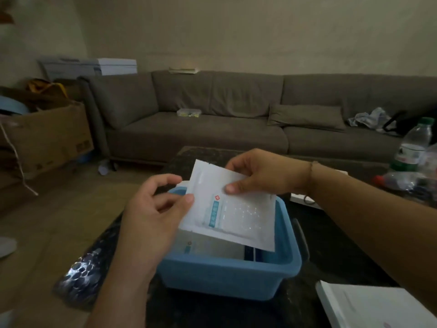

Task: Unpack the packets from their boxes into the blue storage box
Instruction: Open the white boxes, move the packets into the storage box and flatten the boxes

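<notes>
Your right hand (257, 176) pinches the flat white paper packet (234, 209) near its top edge, thumb on the face toward you and curled fingers behind it, and your left hand (156, 207) takes the packet's left edge with the thumb tip on the front while the other fingers curl behind; whether those hidden fingers press the back I cannot tell. The packet, printed with a pale blue strip and a small red mark, is tilted and held just above the blue plastic storage box (227, 278), its lower right corner hanging over the box's inside. Inside the blue storage box lies another white packet (212, 247) flat on the bottom, with a dark blue and white item (254, 253) at its right. The blue storage box sits on a dark speckled table (331, 245). To the right of the box and nearer you, a white carton (373, 306) rests at the table's near right corner. Beyond the box to the right stands a clear plastic water bottle with a green cap (413, 143), with crumpled clear plastic around its foot. Left of the box, a shiny dark bubble-textured sheet (82, 273) lies along the table edge. Well behind the box a long grey-brown fabric sofa (236, 119) runs against the wall, and far left of the box stands an open brown cardboard carton (47, 138) on the wooden floor
</notes>
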A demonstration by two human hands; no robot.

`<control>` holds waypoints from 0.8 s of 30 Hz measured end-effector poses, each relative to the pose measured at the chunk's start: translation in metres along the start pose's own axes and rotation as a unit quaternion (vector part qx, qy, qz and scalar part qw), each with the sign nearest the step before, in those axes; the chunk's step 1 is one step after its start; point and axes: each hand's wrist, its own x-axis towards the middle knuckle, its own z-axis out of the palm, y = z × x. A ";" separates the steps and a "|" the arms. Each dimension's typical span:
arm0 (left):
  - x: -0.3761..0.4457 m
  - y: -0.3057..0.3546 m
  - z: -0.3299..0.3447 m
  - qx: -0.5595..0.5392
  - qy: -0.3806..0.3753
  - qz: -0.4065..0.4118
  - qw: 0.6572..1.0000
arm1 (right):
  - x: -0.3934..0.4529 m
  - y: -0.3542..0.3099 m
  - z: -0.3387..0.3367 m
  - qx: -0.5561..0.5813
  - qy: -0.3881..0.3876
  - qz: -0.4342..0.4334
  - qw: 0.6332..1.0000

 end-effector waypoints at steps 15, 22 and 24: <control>0.019 -0.028 -0.019 0.145 0.069 0.018 0.987 | 0.050 0.028 0.068 -0.052 -0.063 0.050 0.995; 0.020 -0.030 -0.020 0.155 0.065 0.041 0.985 | 0.049 0.008 0.088 -0.215 0.006 0.001 0.977; 0.019 -0.031 -0.021 0.152 0.064 0.046 0.985 | 0.047 0.007 0.093 -0.247 0.014 -0.018 0.969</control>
